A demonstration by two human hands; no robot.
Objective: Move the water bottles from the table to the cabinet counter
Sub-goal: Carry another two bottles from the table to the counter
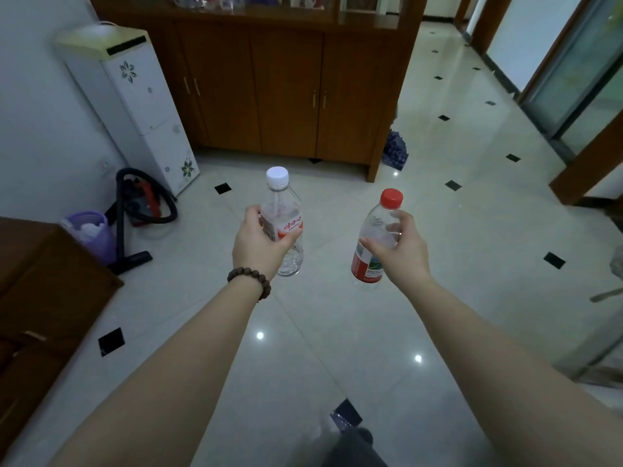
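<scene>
My left hand grips a clear water bottle with a white cap around its orange-and-white label, holding it upright above the floor. My right hand grips a second clear bottle with a red cap and a red label, tilted slightly to the left. Both arms reach forward toward the brown wooden cabinet ahead. Its counter runs along the top of the view, with glassware partly visible on it. A bead bracelet is on my left wrist.
A white water dispenser stands left of the cabinet. A red vacuum cleaner and a purple bin sit on the floor at left. A dark wooden furniture corner is at lower left. Glossy tiled floor stretches right toward glass doors.
</scene>
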